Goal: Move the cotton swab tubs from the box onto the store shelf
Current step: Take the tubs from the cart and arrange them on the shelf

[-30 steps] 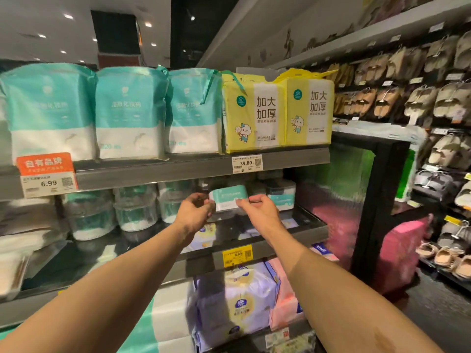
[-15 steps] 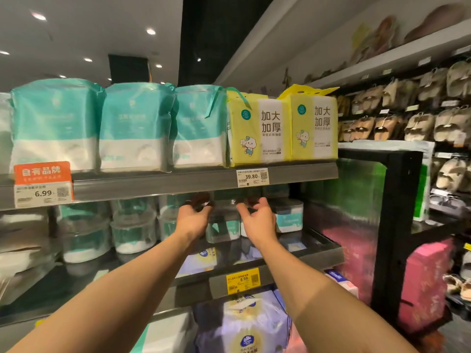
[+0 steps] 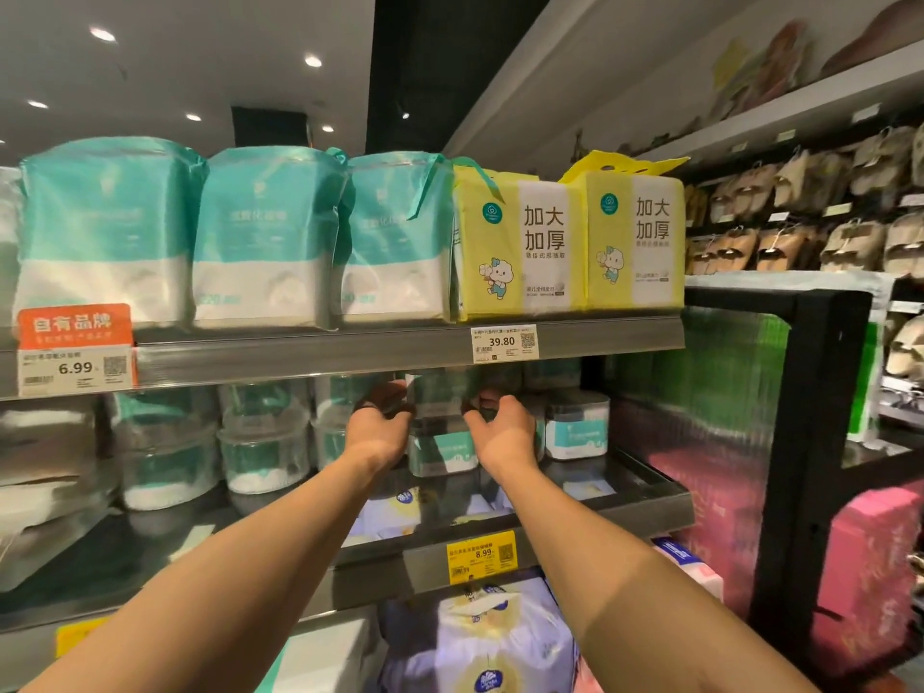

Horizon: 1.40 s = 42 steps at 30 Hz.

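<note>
I read this as the middle of a placement, with one tub going in and the stock partly built up. I take the yellow price tag [image 3: 480, 557] as my marker. Straight above it, both arms reach into the bay of the store shelf [image 3: 650, 507]. The left hand [image 3: 377, 425] has its fingers curled round the left side of a cotton swab tub [image 3: 440, 395], and the right hand [image 3: 500, 427] curls round its right side, so the two grip it between them. The picture is smeared there and I cannot make out how the fingertips lie.

The held tub is high above the tag, just under the upper shelf edge [image 3: 350, 350] and directly over a second tub [image 3: 442, 455] with a teal label that stands on the shelf. I cannot tell whether the two touch.

As for what is done, a square tub [image 3: 575, 427] stands on the shelf above and to the right of the tag. Above and to the left of the tag are round clear tubs [image 3: 262, 445] in stacks, though I can't say they are the same product.

What is left, as I judge it, is to seat this tub on the one beneath, let go and fetch more. The box is out of view, so I cannot tell how many remain
</note>
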### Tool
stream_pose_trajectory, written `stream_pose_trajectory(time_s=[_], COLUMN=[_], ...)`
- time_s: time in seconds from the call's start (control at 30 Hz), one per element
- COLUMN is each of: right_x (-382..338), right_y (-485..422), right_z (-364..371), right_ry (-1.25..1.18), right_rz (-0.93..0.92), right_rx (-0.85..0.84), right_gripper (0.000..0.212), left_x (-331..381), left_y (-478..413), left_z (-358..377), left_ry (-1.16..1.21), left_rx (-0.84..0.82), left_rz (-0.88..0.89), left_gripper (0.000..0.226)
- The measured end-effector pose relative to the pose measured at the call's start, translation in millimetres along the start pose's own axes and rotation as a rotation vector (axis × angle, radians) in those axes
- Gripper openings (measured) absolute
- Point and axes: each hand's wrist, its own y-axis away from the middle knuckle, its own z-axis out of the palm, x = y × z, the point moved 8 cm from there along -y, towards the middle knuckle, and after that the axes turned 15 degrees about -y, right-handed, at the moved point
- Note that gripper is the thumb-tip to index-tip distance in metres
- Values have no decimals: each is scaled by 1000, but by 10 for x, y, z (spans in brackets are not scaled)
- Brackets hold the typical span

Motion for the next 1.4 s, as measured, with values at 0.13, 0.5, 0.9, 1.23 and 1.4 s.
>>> stream_pose_trajectory(time_s=[0.13,0.5,0.9,1.23,1.4], right_x=[-3,-95,-546,-243,148], right_y=[-3,114,747,2005,2728], right_z=[22,109,-242,-1311,-2194], right_ry=[9,152,109,227,283], right_rz=[7,86,157,343,466], right_rx=[-17,-83,-13,182,339], right_gripper=[27,29,25,21,20], left_x=[-42,43,442,595,903], left_y=[-27,90,554,1717,2655], left_z=[-8,-35,-203,430,874], left_ry=[-54,-78,-158,-133,-199], left_rx=[-1,-90,-310,-680,-879], left_rz=[-30,-114,-170,-139,-13], left_gripper=[34,29,12,4,21])
